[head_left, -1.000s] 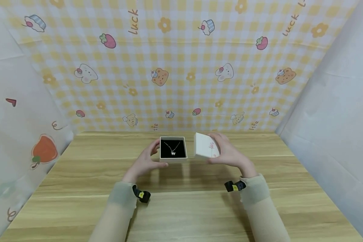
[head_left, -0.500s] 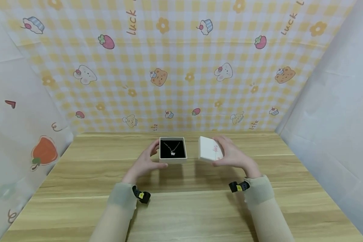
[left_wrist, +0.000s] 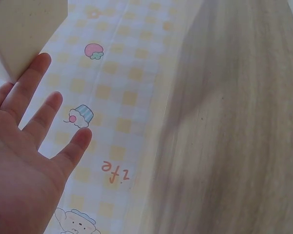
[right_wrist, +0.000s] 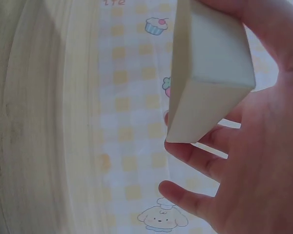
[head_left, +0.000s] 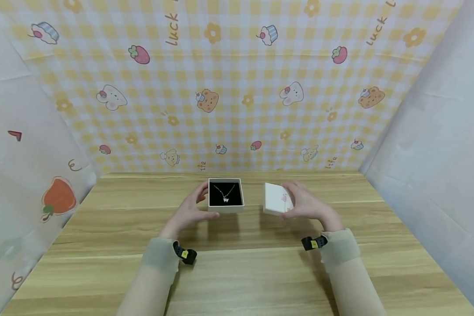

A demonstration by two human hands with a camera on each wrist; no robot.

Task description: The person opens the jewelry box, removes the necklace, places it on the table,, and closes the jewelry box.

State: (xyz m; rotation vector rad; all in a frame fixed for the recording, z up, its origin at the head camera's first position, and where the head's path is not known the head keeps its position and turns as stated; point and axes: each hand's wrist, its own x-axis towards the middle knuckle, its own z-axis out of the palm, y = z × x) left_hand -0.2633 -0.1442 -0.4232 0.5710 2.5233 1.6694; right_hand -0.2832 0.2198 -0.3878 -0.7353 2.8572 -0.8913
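My left hand (head_left: 190, 211) grips the left side of a white jewelry box base (head_left: 226, 210), thumb at the front and fingers behind. Inside it, a necklace (head_left: 226, 199) with a small butterfly-shaped pendant lies on a black insert. The base is raised above the table, its shadow falling below. To the right, my right hand (head_left: 306, 204) holds the white box lid (head_left: 274, 198), which carries a pink flower print and tilts slightly. The right wrist view shows the lid (right_wrist: 219, 53) between thumb and fingers. In the left wrist view, only a corner of the base (left_wrist: 29, 34) shows beside the fingers.
A wood-grain table (head_left: 229, 281) extends beneath both hands. Behind it hangs a yellow checked cloth (head_left: 237, 123) with cartoon prints, and pale cloth walls (head_left: 430, 153) close off both sides. Each wrist wears a black strapped camera (head_left: 186, 255).
The right hand has moved right and slightly down with the lid, widening the gap between lid and base. The left hand and the base have stayed nearly still.
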